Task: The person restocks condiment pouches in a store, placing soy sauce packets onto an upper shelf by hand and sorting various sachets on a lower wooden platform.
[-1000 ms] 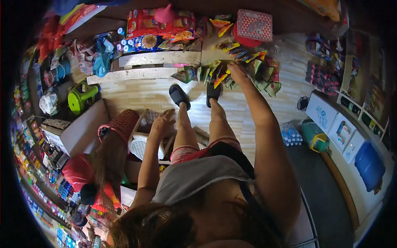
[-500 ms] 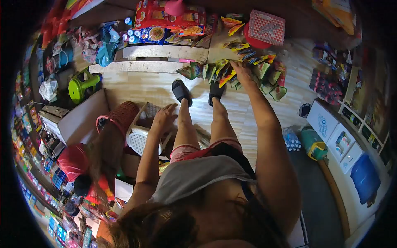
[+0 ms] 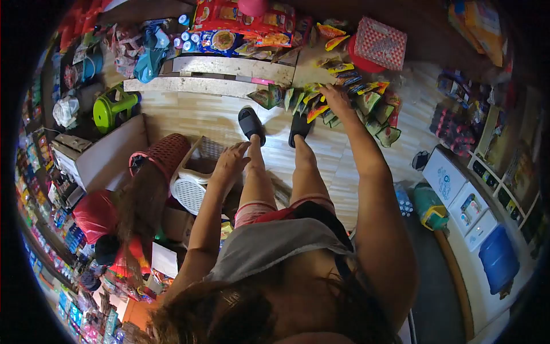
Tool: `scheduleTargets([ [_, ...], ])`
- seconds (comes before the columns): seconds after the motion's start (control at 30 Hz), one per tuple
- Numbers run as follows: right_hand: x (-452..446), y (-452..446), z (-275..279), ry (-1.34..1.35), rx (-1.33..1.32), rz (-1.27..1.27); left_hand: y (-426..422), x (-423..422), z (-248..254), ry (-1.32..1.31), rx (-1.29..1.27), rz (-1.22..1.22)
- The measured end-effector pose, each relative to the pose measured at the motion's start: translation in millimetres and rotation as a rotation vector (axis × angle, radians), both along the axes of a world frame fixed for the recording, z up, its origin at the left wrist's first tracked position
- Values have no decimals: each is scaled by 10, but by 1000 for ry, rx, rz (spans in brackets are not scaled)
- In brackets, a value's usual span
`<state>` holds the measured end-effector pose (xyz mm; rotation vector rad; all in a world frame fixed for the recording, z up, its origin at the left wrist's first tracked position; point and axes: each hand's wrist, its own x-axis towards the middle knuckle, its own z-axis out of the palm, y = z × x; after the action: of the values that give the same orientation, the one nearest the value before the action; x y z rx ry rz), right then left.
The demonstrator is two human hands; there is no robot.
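Note:
My right hand [image 3: 337, 97] reaches down into a spread of small foil packets on the floor, its bent fingers closed at the top edge of a yellow packet [image 3: 317, 112]. Green packets [image 3: 369, 102] lie beside and below the hand, several overlapping. More yellow packets [image 3: 333, 42] are farther off. Over my left knee hangs my left hand [image 3: 232, 160], loosely curved, fingers apart, holding nothing. A white plastic chair [image 3: 189, 192] is close to it.
Slatted wood [image 3: 229, 70] carries red noodle packs [image 3: 243, 17]. A red checked box [image 3: 380, 43] stands behind the packets. To the left are a green stool [image 3: 113, 112] and a red woven basket [image 3: 163, 153]. White boxes [image 3: 458, 192] line the right side.
The view has shifted slightly. My right hand stays among the packets, its fingers a little differently bent, and my left hand still hovers by my knee.

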<state>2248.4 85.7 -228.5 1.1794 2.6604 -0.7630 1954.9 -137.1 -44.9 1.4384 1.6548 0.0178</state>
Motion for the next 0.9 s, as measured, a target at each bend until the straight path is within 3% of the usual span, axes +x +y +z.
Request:
scheduleTargets([
  [0.13,30,-94,155,161,12,-163,42,12,19,33,29,-28],
  [0.23,24,-111,340,178,48,-229,136,42,-42,64,-92,-24],
  [0.33,-97,-155,785,229,93,-263,346,184,-132,106,293,-102],
  [0.47,-371,-253,1761,419,-13,-337,911,510,11,-133,453,30],
  [0.53,-512,-233,2064,574,-204,-398,1136,606,63,-195,566,38],
  [0.63,-717,-146,2061,803,-600,-550,1228,589,84,-673,161,363],
  [0.7,-907,12,1879,803,-823,-645,1099,487,-230,-834,115,594],
  [0.73,-1023,112,1776,622,-704,-600,1065,400,-231,-867,42,675],
  [0.83,-1251,267,809,479,38,-236,914,187,-117,-931,-25,852],
  [0.9,-1386,410,705,250,72,-151,755,47,-40,-942,-116,947],
])
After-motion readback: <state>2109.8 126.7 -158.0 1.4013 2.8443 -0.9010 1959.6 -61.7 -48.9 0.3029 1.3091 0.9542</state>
